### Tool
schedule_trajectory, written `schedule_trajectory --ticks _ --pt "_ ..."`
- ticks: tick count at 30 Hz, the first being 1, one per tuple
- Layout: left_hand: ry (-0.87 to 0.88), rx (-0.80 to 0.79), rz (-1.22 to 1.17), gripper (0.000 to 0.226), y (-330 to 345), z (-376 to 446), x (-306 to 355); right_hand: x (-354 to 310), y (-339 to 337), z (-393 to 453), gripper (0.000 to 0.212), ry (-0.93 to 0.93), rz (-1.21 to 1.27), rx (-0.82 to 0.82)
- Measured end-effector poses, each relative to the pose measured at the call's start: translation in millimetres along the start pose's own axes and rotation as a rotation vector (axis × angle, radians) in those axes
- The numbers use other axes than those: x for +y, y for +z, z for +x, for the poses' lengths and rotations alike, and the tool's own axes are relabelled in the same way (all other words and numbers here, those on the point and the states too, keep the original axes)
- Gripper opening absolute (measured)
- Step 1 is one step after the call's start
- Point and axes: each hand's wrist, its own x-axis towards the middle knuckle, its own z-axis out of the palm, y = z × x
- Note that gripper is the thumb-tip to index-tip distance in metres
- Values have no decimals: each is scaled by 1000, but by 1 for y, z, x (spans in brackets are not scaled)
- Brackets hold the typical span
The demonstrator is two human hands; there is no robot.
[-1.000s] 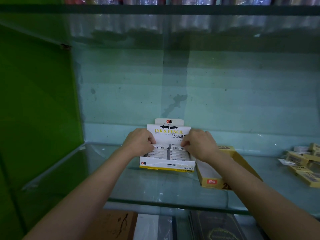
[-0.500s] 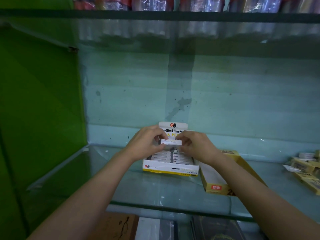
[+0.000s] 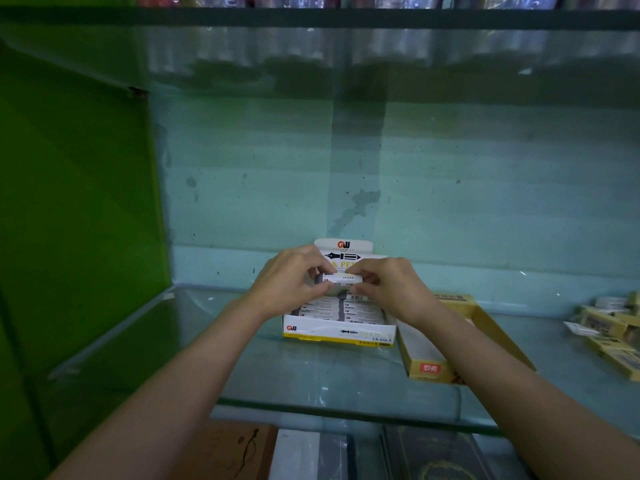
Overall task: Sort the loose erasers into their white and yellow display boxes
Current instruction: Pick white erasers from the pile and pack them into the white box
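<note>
Erasers fill the white cardboard display box (image 3: pixel 339 332) in two rows, and one small white rectangular eraser (image 3: pixel 343 278), printed with the word ERASER, is held level just above the far end of those rows. The left hand (image 3: pixel 289 284) pinches its left end, thumb below and curled fingers above, while the right hand (image 3: pixel 389 289) pinches its right end the same way; both grips are narrow, closed down onto the eraser's thin sleeve. The box sits on a clear glass shelf (image 3: pixel 311 382), near the pale green back wall (image 3: pixel 450 188), with its printed lid flap (image 3: pixel 344 249) standing upright behind the hands. Just right of it, touching or nearly so, lies a yellow cardboard display box (image 3: pixel 429 368) with a red label on its near end; the right forearm crosses over it, hiding much of the inside. Well apart at the far right edge of the shelf lies a heap of loose yellow-sleeved erasers (image 3: pixel 609 334), with a white one among them. A bright green side panel (image 3: pixel 76 202) closes the shelf on the left.
</note>
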Motion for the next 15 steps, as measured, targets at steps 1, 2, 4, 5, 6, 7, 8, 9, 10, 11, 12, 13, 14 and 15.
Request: schedule_trajectory --ticks 1,2,4,5,6,7,8,9,10,11,12,13,14,15 --pt "-12 -4 11 16 -1 1 0 1 1 0 29 6 0 -4" --pt "-28 -3 23 16 -2 1 0 1 1 0 31 16 -3 0" --pt "-79 8 61 17 -4 2 -3 3 0 0 30 43 -33 47" --pt "-108 4 94 17 -5 2 -4 5 0 0 27 59 -76 80" --pt "-134 -14 137 18 -6 1 -6 6 -2 0 25 80 -131 96" --pt "-153 -44 183 19 -7 1 -7 8 -3 0 24 109 -188 85" --pt "-165 -75 220 21 -6 0 -7 9 -3 -1 23 143 -237 53" --pt "-176 -103 240 21 -5 0 -8 10 -3 -1 23 172 -274 21" --pt "-189 -125 245 21 -5 0 -8 11 -3 -2 23 195 -292 1" --pt "-205 -145 239 21 -4 1 -9 11 -3 -1 24 211 -291 -4" --pt "-219 -158 222 20 -4 1 -8 11 -3 -1 23 225 -280 2" --pt "-233 -167 203 19 -4 1 -8 11 -3 -1 23 234 -271 11" --pt "-239 -175 193 16 -3 1 -7 11 -3 -1 22 242 -269 16" --pt "-236 -179 196 14 -3 2 -6 11 -3 -1 21 249 -275 13"
